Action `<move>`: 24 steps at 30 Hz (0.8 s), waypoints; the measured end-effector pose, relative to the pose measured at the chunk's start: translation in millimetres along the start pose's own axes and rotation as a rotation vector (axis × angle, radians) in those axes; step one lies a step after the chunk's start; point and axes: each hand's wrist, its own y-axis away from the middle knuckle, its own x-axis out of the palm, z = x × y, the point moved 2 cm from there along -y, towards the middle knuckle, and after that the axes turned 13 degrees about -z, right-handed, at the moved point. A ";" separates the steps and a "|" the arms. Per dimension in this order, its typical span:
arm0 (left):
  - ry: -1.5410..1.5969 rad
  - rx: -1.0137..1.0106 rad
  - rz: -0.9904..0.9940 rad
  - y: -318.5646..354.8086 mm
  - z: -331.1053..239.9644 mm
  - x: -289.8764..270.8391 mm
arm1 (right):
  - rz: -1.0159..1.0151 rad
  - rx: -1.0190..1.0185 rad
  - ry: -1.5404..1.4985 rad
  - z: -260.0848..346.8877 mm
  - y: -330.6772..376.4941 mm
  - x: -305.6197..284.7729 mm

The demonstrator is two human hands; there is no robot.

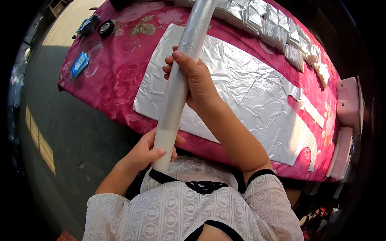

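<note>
A long roll of clear, silvery plastic film [183, 76] runs from my chest up toward the far side of the table. My left hand [148, 152] grips its white lower end close to my body. Higher up, my right hand [193, 78] is wrapped around the middle of the roll, thumb on top. Under the roll, a large flat sheet of silvery film [245, 92] lies spread over the pink flowered tablecloth [116, 80].
Rows of folded silvery pieces [277, 28] line the table's far edge. A black tape roll [105, 28], a blue packet [79, 64] and a clear bag sit at the far left corner. Pink plastic stools [348, 100] stand to the right. Grey floor lies to the left.
</note>
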 end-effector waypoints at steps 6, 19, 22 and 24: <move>0.095 -0.223 0.236 -10.2 6.8 51.6 | -0.018 0.002 -0.260 16.8 37.2 -49.1; -0.745 0.332 -0.129 -45.6 40.1 53.5 | -0.380 -0.141 0.109 -17.6 70.8 -100.4; -0.599 0.002 -0.010 -43.8 46.2 40.9 | -0.440 -0.048 0.073 -14.7 56.6 -117.5; -0.435 -0.179 0.103 -33.8 49.1 31.5 | -0.495 -0.075 0.017 5.5 40.3 -138.2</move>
